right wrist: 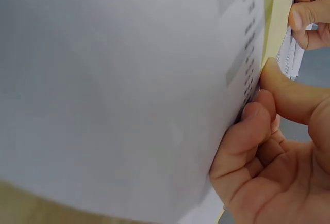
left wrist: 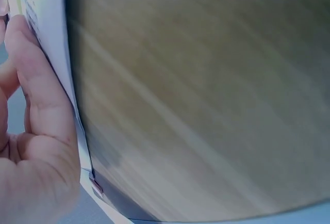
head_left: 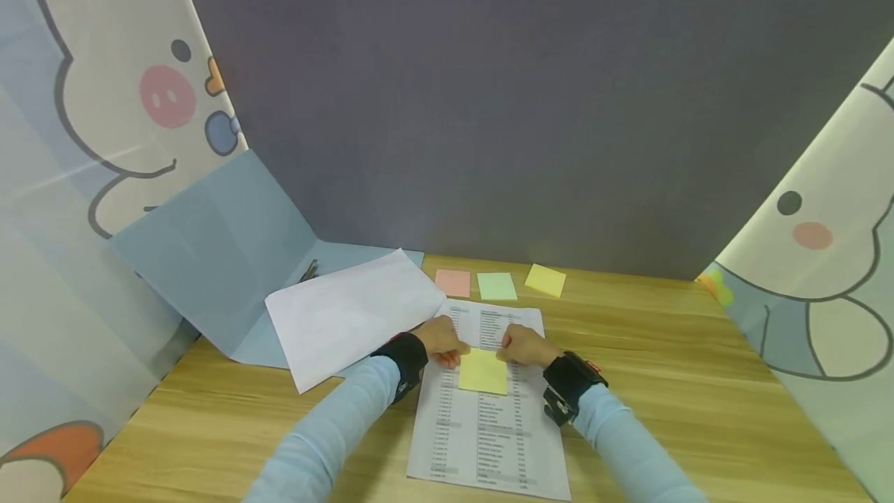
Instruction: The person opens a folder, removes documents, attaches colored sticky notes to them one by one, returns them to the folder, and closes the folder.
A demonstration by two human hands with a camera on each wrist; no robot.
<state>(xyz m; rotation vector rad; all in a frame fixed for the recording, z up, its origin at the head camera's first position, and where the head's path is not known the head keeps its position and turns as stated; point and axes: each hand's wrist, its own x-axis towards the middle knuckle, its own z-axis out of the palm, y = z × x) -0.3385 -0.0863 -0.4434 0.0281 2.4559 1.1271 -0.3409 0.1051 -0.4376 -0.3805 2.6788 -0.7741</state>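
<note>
A yellow sticky note (head_left: 483,372) lies over the middle of a printed sheet (head_left: 489,441) covered with columns of text. My left hand (head_left: 445,340) pinches the note's upper left corner, while my right hand (head_left: 527,345) pinches the upper right one. In the right wrist view, the right thumb (right wrist: 289,92) lies on the edge of the yellow note (right wrist: 281,12), with the other fingers curled beneath. The left wrist view shows the left hand (left wrist: 44,110) low against the printed sheet (left wrist: 54,33); its fingertips are partly cut off there.
Pink (head_left: 453,282), green (head_left: 497,286) and yellow (head_left: 545,279) sticky notes lie behind the sheet. To the left, an open blue folder (head_left: 216,247) leans upright, with white paper (head_left: 356,309) and a dark pen-like item (head_left: 310,270) on it. A dark panel (head_left: 489,99) backs the wooden table (head_left: 698,410).
</note>
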